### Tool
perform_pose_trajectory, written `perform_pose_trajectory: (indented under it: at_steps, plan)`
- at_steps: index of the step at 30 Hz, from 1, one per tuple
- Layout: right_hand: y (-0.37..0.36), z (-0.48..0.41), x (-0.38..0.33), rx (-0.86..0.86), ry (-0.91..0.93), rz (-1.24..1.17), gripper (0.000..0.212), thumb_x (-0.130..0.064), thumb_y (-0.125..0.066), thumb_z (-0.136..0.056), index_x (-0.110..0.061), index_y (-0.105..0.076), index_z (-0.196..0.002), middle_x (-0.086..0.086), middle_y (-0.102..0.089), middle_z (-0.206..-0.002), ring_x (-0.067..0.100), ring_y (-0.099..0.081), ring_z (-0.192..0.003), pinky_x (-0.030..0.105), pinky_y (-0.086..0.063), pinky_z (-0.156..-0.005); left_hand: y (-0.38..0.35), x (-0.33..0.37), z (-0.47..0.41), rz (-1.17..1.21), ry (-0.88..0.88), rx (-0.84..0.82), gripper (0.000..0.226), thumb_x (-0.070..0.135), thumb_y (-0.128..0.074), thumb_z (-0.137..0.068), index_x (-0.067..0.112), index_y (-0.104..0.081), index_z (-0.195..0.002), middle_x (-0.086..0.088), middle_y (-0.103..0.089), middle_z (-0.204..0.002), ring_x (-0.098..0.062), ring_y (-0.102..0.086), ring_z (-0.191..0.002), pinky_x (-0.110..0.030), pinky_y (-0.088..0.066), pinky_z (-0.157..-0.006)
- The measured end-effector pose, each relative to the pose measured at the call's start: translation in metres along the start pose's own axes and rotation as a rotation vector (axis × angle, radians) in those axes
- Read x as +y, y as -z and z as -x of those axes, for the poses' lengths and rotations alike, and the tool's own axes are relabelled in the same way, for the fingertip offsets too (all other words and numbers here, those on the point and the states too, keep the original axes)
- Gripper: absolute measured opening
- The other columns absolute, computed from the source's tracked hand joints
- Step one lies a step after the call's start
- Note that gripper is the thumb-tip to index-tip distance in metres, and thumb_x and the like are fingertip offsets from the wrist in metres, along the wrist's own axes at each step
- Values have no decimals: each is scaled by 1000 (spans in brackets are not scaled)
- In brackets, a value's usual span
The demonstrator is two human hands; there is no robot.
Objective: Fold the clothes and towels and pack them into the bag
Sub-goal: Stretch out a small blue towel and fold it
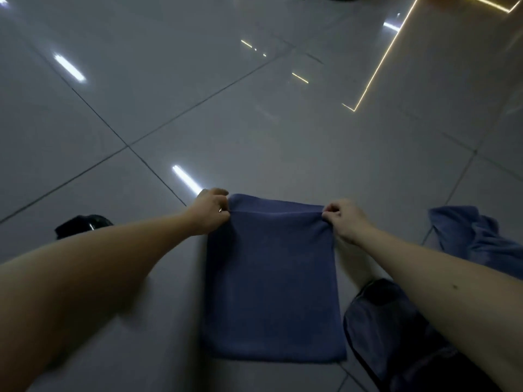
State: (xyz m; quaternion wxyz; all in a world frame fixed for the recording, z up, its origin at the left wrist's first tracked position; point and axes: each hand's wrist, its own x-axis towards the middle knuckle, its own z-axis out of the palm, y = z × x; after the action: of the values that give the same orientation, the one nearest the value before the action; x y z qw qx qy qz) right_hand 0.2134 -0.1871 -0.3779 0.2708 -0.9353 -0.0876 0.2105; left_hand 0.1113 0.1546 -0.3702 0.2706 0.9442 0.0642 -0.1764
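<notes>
So, the left hand (210, 212) and right hand (343, 219) each pinch a far corner of the blue towel (271, 278), which lies flat on the floor (169, 108). My worry: that far edge looks slightly skewed, so the next fold could land crooked. A loose pinch could also drop a layer.

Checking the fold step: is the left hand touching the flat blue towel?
Touching. The head view shows the left hand pinching a far corner of the flat blue towel.
</notes>
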Motion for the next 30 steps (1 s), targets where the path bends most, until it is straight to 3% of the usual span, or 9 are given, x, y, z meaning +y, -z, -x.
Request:
perform_pose_trajectory:
  at_steps: [3,6,9,11,14,16,19,24,30]
  plan:
    - [-14,-22,8,-17,20,140,8,-16,-70,-88,-19,-71,-81,13,-62,-123,34,-54,-119,38,-40,-105,-10,-5,-21,-51,-18,-100,6,18,-65,-85,24,-67,-85,-6,-32,-158,-30,-17,-146,-40,-22,-118]
    - [-20,-30,6,-7,-7,191,7,-24,-69,-91,-25,-70,-84,6,-50,-139,31,-40,-129,37,-33,-111,-11,-5,-33,-115,-77,-149,7,32,-62,-81,30,-68,-84,2,-30,-159,-25,-14,-147,-41,-20,-119]
    - [-25,-33,13,41,7,154,9,-23,-68,-92,-19,-74,-88,6,-52,-126,29,-38,-125,33,-31,-107,-12,-4,-36,-166,-173,-143,23,42,-53,-72,28,-70,-80,4,-41,-148,-23,-28,-139,-45,-26,-115]
    - [-26,-33,19,25,23,162,9,-21,-68,-92,-17,-75,-89,8,-54,-113,31,-43,-117,31,-32,-102,-14,-4,-36,-185,-243,-103,27,41,-54,-73,24,-73,-82,4,-54,-130,-23,-42,-124,-43,-35,-107]
    - [-21,-29,23,8,49,162,9,-20,-69,-90,-17,-77,-89,3,-52,-94,30,-51,-105,34,-39,-100,-13,-6,-33,-156,-301,-21,20,36,-58,-75,24,-73,-80,8,-56,-101,-21,-51,-99,-42,-46,-91]
    - [-16,-25,21,-5,44,134,10,-17,-70,-89,-13,-79,-88,-2,-56,-85,24,-56,-97,33,-45,-95,-10,-8,-32,-177,-333,25,14,33,-62,-77,24,-73,-80,9,-53,-92,-20,-52,-90,-42,-47,-86]
    - [-12,-25,16,6,-71,-11,8,-18,-72,-87,-16,-77,-81,2,-70,-83,22,-66,-85,27,-49,-78,-5,-7,-28,-178,-338,60,8,24,-69,-84,21,-75,-87,9,-52,-90,-19,-55,-88,-40,-49,-83]
    - [-2,-22,3,20,-219,-266,16,-17,-74,-86,-24,-70,-72,-1,-69,-78,18,-62,-78,30,-52,-78,12,2,-13,-144,-295,56,13,29,-63,-93,24,-73,-100,12,-51,-98,-10,-55,-82,-33,-51,-77]
    - [22,5,-19,-61,-256,-571,16,-5,-66,-92,-9,-68,-76,10,-65,-81,22,-58,-82,34,-48,-76,37,10,19,-65,-283,165,12,26,-64,-93,18,-73,-93,16,-50,-91,-8,-57,-77,-27,-47,-74]
